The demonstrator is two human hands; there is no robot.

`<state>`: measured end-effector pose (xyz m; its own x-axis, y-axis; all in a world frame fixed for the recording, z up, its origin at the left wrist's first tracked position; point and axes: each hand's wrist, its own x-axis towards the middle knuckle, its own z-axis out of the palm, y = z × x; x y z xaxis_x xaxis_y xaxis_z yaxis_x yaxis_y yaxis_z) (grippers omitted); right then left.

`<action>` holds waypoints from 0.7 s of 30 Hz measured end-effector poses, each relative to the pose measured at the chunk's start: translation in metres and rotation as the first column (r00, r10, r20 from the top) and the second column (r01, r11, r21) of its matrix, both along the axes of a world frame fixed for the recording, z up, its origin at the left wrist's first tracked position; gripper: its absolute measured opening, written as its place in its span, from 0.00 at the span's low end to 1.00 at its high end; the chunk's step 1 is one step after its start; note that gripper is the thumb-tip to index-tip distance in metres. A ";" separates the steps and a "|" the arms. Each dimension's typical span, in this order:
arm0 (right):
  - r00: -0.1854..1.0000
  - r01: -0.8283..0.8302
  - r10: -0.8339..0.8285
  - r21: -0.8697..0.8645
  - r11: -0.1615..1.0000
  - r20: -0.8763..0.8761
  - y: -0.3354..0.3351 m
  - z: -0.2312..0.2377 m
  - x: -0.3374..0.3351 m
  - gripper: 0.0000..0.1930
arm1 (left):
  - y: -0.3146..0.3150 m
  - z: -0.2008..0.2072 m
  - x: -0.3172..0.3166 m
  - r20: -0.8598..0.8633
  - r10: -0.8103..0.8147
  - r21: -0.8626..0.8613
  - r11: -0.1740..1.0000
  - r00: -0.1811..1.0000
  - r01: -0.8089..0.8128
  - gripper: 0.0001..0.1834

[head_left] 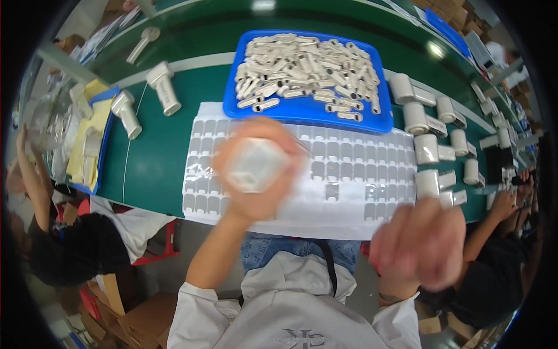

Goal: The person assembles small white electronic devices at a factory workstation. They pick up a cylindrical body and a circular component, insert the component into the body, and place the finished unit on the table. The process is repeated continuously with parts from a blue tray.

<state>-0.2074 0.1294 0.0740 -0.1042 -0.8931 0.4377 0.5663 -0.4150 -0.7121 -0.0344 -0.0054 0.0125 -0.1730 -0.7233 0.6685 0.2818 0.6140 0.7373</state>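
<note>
My left hand is closed round a white plastic device, seen end-on and blurred by motion. It is raised over a large sheet of grey stickers lying on the green table. Some stickers are gone from the sheet's lower rows. Over the sheet's right front corner is my right hand, smeared by motion; I cannot make out its fingers or anything in them. Behind the sheet stands a blue tray, heaped with small oblong white parts with dark windows.
White handheld devices stand in rows right of the sheet. More white devices lie on the green table to the left, near a blue-edged bin with yellow lining. Co-workers' arms show at both sides.
</note>
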 end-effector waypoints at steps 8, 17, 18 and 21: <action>0.630 -0.527 0.712 -0.502 0.686 0.312 -0.017 0.052 0.084 0.20 | -0.058 0.011 0.185 0.339 0.696 -0.232 0.714 0.633 -0.660 0.15; 0.516 -0.312 0.745 -0.716 0.624 0.424 -0.024 0.043 0.134 0.32 | -0.072 -0.047 0.331 0.593 0.750 -0.386 0.585 0.294 -0.713 0.20; 0.544 -0.252 0.702 -0.708 0.659 0.459 -0.022 0.046 0.139 0.31 | -0.072 -0.054 0.329 0.581 0.770 -0.433 0.568 0.265 -0.699 0.19; 0.617 -0.275 0.583 -0.549 0.789 0.529 0.002 0.054 0.133 0.28 | -0.075 -0.077 0.321 0.533 0.823 -0.548 0.511 0.194 -0.662 0.18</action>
